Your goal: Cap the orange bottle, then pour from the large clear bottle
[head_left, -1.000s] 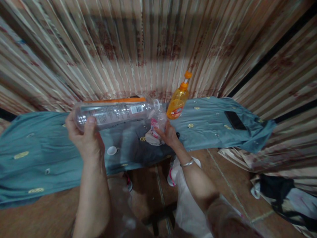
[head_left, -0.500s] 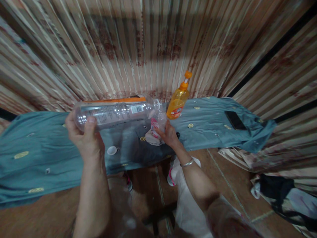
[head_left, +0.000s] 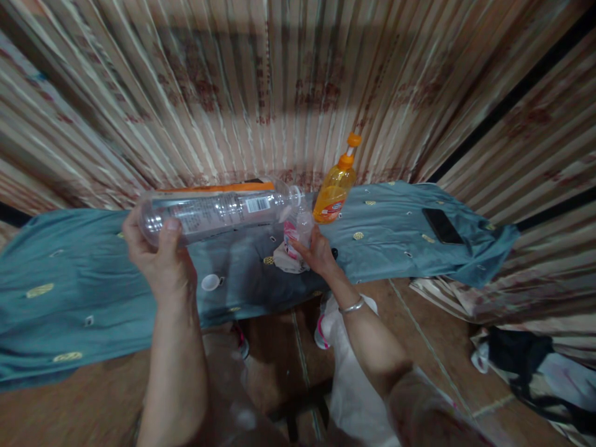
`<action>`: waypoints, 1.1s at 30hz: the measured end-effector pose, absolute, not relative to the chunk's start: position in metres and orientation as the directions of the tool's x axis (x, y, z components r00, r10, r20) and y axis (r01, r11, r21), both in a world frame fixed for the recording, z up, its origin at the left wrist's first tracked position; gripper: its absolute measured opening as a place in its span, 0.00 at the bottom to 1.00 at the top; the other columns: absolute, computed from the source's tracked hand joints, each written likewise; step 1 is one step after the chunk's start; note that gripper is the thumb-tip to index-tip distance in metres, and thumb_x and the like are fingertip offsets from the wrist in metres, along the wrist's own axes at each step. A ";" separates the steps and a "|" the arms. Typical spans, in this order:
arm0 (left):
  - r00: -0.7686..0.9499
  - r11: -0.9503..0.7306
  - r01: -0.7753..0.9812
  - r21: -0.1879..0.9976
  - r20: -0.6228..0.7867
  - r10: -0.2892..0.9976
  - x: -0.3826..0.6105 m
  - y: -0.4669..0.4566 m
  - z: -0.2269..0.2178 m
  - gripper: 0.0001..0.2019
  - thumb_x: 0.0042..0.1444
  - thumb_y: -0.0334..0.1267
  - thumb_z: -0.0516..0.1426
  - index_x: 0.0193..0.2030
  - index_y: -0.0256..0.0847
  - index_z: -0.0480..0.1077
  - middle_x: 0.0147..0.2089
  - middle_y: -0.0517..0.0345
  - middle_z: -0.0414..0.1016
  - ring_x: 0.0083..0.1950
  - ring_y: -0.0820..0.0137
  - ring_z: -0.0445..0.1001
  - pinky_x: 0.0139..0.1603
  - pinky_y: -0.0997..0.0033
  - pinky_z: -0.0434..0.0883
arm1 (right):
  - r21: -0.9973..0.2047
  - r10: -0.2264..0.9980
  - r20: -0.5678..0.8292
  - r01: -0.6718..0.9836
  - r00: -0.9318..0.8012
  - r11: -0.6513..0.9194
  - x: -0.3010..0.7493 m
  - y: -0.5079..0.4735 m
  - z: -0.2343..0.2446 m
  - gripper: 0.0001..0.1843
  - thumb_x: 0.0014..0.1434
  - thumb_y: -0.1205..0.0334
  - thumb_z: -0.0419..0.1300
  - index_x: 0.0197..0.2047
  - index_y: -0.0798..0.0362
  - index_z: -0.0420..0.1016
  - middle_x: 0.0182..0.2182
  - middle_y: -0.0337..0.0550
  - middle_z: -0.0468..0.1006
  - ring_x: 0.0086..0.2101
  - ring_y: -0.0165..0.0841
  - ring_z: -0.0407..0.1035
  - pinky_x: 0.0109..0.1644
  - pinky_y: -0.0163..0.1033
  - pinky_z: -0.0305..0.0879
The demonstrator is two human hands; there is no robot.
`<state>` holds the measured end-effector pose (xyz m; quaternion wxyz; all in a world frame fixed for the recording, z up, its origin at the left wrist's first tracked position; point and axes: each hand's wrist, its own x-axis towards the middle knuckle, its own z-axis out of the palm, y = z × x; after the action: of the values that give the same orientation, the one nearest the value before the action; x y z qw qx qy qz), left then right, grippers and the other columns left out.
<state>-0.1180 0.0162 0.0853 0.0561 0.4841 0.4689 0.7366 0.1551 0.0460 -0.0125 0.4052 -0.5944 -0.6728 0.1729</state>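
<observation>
My left hand (head_left: pixel 162 254) is closed round the base of a large clear plastic bottle (head_left: pixel 218 210) with an orange-edged label. The bottle lies nearly level in the air, its uncapped neck pointing right. Just below that mouth is a small clear bottle (head_left: pixel 304 228) with a pink label, gripped by my right hand (head_left: pixel 321 253). The two mouths are very close; whether they touch I cannot tell. A crumpled pale cloth (head_left: pixel 289 262) lies under the small bottle. Behind my right hand stands a pump bottle (head_left: pixel 331 197) of orange liquid.
A teal patterned cloth (head_left: pixel 107 273) covers the long bench. On it are a white cap (head_left: pixel 210 282) near my left wrist and a black phone (head_left: pixel 441 226) at the right. Pleated curtains (head_left: pixel 261 93) hang behind. A dark bag (head_left: pixel 526 360) lies at lower right.
</observation>
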 end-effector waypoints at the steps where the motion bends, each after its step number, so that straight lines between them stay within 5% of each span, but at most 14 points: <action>1: -0.529 -0.553 0.371 0.746 0.659 0.534 -0.118 0.016 0.085 0.22 0.53 0.60 0.61 0.49 0.53 0.69 0.55 0.53 0.78 0.66 0.46 0.74 0.65 0.36 0.72 | -0.712 0.940 0.339 0.662 0.033 0.233 0.155 0.046 -0.012 0.32 0.59 0.50 0.68 0.60 0.55 0.64 0.44 0.58 0.83 0.45 0.49 0.81 0.48 0.52 0.77; 11: -0.562 -0.639 0.298 0.710 0.671 0.484 -0.119 0.023 0.081 0.28 0.45 0.63 0.66 0.48 0.51 0.72 0.51 0.56 0.78 0.61 0.50 0.77 0.63 0.40 0.73 | -0.709 0.944 0.330 0.665 0.021 0.233 0.156 0.047 -0.011 0.34 0.59 0.49 0.68 0.61 0.58 0.63 0.45 0.62 0.84 0.45 0.51 0.80 0.48 0.53 0.76; 25: -0.530 -0.578 0.343 0.740 0.661 0.531 -0.120 0.019 0.082 0.24 0.50 0.63 0.63 0.49 0.55 0.70 0.54 0.54 0.78 0.64 0.46 0.75 0.57 0.42 0.79 | -0.709 0.950 0.311 0.672 0.024 0.215 0.155 0.045 -0.008 0.34 0.60 0.49 0.68 0.61 0.57 0.63 0.44 0.59 0.84 0.44 0.50 0.81 0.47 0.53 0.77; 33: -0.565 -0.644 0.269 0.716 0.659 0.497 -0.117 0.022 0.083 0.26 0.47 0.61 0.67 0.48 0.50 0.72 0.53 0.56 0.78 0.63 0.51 0.76 0.67 0.42 0.72 | -0.694 0.939 0.344 0.678 0.016 0.242 0.155 0.045 -0.009 0.30 0.61 0.51 0.67 0.59 0.55 0.63 0.42 0.58 0.83 0.43 0.50 0.81 0.47 0.53 0.77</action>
<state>-0.1169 0.0218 0.0826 0.0729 0.4607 0.4156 0.7808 0.1550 0.0445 -0.0094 0.3956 -0.5931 -0.6817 0.1646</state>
